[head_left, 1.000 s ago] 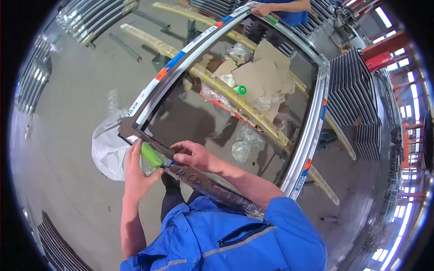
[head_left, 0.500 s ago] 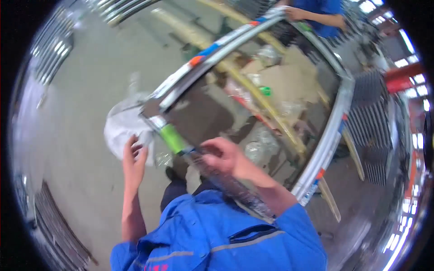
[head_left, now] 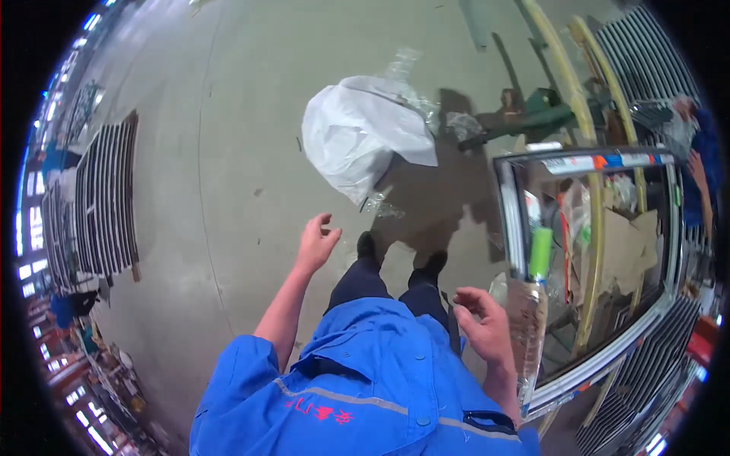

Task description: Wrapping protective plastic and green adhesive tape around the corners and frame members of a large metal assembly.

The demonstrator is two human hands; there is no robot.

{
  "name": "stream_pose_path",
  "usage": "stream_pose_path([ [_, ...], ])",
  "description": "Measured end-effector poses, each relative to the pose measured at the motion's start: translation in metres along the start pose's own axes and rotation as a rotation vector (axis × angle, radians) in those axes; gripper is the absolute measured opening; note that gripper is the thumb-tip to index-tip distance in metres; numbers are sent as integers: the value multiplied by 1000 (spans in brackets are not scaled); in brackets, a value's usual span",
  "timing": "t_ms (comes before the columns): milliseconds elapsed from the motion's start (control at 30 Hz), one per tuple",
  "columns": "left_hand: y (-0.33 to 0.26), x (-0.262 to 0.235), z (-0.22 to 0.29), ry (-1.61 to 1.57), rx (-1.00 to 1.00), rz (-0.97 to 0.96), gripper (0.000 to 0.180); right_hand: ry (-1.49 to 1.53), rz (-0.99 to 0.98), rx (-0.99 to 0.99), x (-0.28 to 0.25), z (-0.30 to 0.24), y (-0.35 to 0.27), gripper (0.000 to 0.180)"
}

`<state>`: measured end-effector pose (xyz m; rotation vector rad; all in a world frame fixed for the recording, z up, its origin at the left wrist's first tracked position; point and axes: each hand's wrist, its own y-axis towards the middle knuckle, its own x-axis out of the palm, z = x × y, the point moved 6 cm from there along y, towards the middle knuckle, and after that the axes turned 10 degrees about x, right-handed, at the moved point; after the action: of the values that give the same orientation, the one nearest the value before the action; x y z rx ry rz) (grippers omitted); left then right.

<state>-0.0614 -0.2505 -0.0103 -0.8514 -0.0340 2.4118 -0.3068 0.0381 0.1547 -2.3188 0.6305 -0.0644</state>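
Note:
My left hand (head_left: pixel 318 242) hangs over the floor with its fingers loosely apart and nothing in them. My right hand (head_left: pixel 484 323), also empty with thumb and fingers apart, is beside the wrapped side of a window frame (head_left: pixel 512 216). That frame is rectangular, in silver and dark metal, with blue, orange and white strips along its edges. Clear plastic wrap (head_left: pixel 526 323) and a bright green piece (head_left: pixel 541 253) cover part of its near side. Ahead of my feet, a crumpled white bag or sheet (head_left: pixel 346 137) lies on the floor.
Yellow-wrapped rails (head_left: pixel 561 64) and flattened cardboard (head_left: pixel 630 247) show around and through the frame. A co-worker's arm (head_left: pixel 701 182) is at the far right. Stacked metal profiles stand at left (head_left: pixel 106 201) and right (head_left: pixel 642 57). Clear plastic scraps (head_left: pixel 384 207) lie near my feet.
My view has swung left, so the window frame now sits at the right and the white bag or sheet ahead. My right hand has come away from the frame's wrapped side.

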Motion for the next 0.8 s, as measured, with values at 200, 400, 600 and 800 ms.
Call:
stream_pose_path([
  [200,-21,-5,-58,1,-204,-310,48,-138,-57,35,72,41,115,30],
  [400,-22,36,-108,-16,-325,-456,43,-287,-28,100,136,154,274,36],
  [600,33,141,-201,-10,-279,-640,41,-680,99,182,168,258,429,37],
  [800,91,214,-298,349,-8,-858,42,-868,107,401,243,390,575,50],
])
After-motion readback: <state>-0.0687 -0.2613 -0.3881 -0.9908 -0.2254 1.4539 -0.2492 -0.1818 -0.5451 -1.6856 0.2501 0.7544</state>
